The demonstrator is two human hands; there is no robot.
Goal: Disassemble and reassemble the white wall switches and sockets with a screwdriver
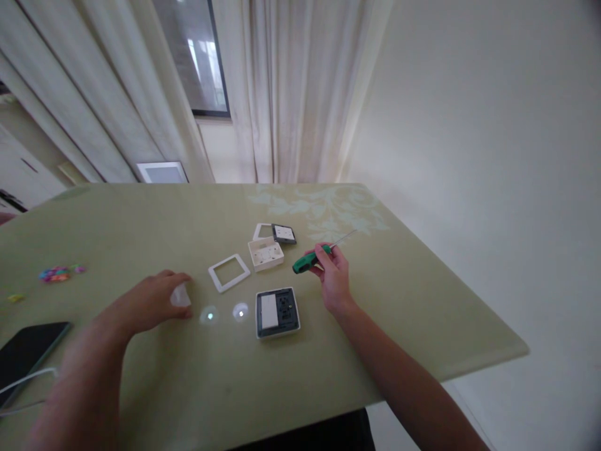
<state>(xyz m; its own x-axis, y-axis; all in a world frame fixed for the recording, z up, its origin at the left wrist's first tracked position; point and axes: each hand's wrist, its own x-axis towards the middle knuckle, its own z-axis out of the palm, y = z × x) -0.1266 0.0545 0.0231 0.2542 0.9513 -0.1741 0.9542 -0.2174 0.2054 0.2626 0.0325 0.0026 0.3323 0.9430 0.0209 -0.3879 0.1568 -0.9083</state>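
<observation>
My right hand [334,275] grips a screwdriver [306,262] by its green handle, the thin shaft pointing up and to the right. At the left, my left hand [154,297] has its thumb and fingers around a small translucent white piece [181,295], whose kind I cannot make out. Between the hands lies a wall socket [283,313] in a white box, its dark inner plate and one white panel showing. Behind it are a white square frame [216,280], an open white mounting box [267,254] and a second dark socket module [284,234] resting by another white frame [260,232].
A black tablet [28,351] with a white cable [28,378] lies at the left edge of the green table [422,300]. Small colourful bits [59,274] are scattered farther back. A wall [493,156] borders the right side, and curtains [300,94] hang behind.
</observation>
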